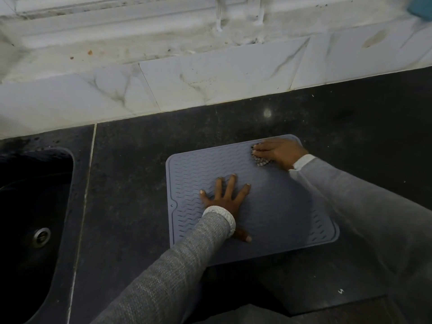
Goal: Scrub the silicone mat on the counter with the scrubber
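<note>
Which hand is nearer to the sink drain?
Left. The left hand lies flat on the mat, on its side toward the sink drain. The right hand holds the scrubber at the mat's far right corner.

My left hand (225, 195) presses flat on the silicone mat (275, 213); my right hand (279, 153) holds the scrubber (260, 160) at its far edge.

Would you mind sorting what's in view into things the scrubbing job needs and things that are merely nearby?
In use: silicone mat; scrubber gripped by right hand; left hand pressing flat on the mat.

Merely nearby: sink; marble backsplash; blue object, top right.
</note>
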